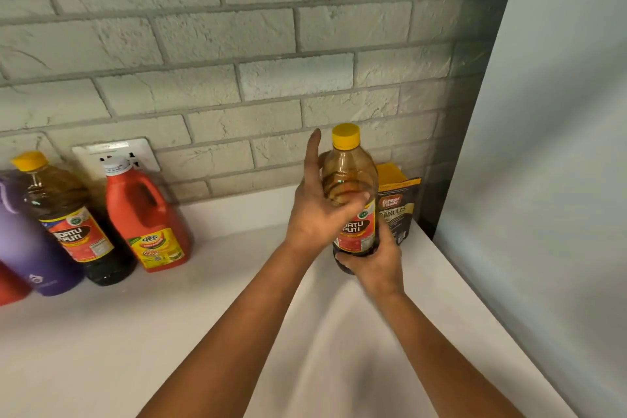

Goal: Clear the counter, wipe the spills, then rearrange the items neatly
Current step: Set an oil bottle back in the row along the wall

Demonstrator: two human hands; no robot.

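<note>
Bottle in hand: a soy sauce bottle (351, 193) with a yellow cap (345, 136) stands upright at the far right of the white counter (169, 332), long axis vertical, cap up, red label turned toward the camera – mostly empty, dark liquid only at the base.
Right hand: the right hand (376, 260) curls round the bottle's base from the near side, fingers wrapped on the dark lower part.
Left hand: the left hand (317, 210) lies against the bottle's left shoulder, thumb across the clear upper body, one finger pointing straight up beside the neck.
Behind it: a dark coffee-granules pouch (400, 210) stands just right of the bottle against a yellow box (388, 172), both tucked into the corner where the brick wall (237, 44) meets a pale panel (549, 146).
Far left: a second soy sauce bottle (73, 224), fuller, leans in view beside a red ketchup jug (149, 217) with a white cap – well apart from the held bottle.
Left edge: a purple flask (27, 248) and a red container (8, 285), partly cut off.
On the wall: a white socket plate (112, 154) behind the jug.
</note>
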